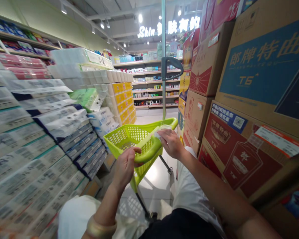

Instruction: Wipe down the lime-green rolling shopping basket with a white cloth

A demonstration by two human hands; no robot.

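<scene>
A lime-green plastic shopping basket [129, 137] on a wheeled frame stands in the aisle in front of me, tilted toward me. My left hand [126, 166] grips the basket's near rim, fingers curled over the edge. My right hand [171, 142] rests on the basket's right rim and pinches a small white cloth or wipe [159, 132] against it. A grey pull handle [173, 64] rises on a pole behind the basket.
Stacked packs of tissue and paper rolls [40, 132] line the left side. Tall piles of cardboard liquor cartons [239, 99] crowd the right. Shelves of goods [154, 89] stand at the aisle's far end. The tiled floor [154, 179] runs between.
</scene>
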